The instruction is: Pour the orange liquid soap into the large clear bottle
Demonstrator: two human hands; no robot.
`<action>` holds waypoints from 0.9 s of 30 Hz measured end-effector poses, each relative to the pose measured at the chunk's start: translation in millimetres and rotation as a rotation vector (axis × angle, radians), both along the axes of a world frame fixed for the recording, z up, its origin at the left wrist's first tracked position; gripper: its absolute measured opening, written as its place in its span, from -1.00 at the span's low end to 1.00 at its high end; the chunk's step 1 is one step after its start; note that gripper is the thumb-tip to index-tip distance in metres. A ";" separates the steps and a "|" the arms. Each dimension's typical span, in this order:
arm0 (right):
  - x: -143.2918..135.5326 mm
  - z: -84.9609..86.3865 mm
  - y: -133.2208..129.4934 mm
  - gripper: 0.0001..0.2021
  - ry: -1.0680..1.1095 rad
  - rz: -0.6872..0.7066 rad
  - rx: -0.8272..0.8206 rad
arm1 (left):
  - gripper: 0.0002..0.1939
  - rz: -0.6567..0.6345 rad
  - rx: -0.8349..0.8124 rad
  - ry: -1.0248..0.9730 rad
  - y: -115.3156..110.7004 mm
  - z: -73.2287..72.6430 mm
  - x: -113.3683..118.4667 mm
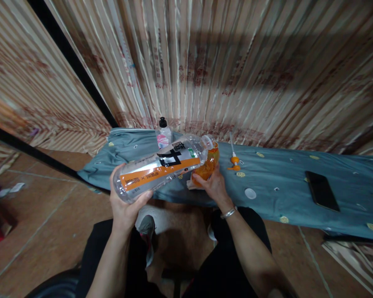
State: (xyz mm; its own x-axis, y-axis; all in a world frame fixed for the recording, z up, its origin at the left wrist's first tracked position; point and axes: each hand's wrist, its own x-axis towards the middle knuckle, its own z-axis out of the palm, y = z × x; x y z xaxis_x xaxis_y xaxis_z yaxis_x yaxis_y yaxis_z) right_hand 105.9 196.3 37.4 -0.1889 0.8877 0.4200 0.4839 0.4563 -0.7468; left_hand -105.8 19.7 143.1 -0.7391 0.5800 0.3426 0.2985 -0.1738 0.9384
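Note:
My left hand (pixel 124 203) is wrapped round the base of a large clear plastic bottle (pixel 161 165) with an orange and silver label. The bottle is tilted on its side, its uncapped-looking neck pointing right, at the top of an amber bottle (pixel 202 171). Whether liquid passes between them I cannot tell. My right hand (pixel 216 186) grips the amber bottle low on its right side. An orange pump head (pixel 234 162) with a pale tube lies to the right of it. A white round disc (pixel 250 193), perhaps a cap, rests nearer to me.
A narrow bench with a blue-green patterned cloth (pixel 273 178) spans the view. On it stand a small clear bottle with a black cap (pixel 163 134) and, at right, a dark phone (pixel 321 190). A striped curtain (pixel 205 62) hangs behind; dark poles (pixel 71 58) cross at left.

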 end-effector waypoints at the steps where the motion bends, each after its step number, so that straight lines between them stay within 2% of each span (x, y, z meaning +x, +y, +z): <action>1: 0.1 0.1 0.0 -0.06 -0.002 0.000 0.001 | -0.04 0.002 0.000 0.000 -0.1 0.1 0.3; 9: -0.5 1.2 -0.5 0.00 -0.030 -0.012 -0.021 | -0.04 0.002 0.007 0.002 0.6 -1.0 0.3; 27: -0.6 5.5 -2.0 0.01 -0.003 0.001 -0.065 | -0.04 -0.001 -0.001 -0.030 0.4 -4.2 -1.1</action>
State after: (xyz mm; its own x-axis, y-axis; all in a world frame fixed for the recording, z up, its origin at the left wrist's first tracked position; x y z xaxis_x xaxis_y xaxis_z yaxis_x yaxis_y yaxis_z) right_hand 105.3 194.3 42.9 -0.1913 0.9127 0.3611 0.4853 0.4077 -0.7735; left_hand -106.9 20.1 138.9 -0.7487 0.5810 0.3192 0.2698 -0.1728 0.9473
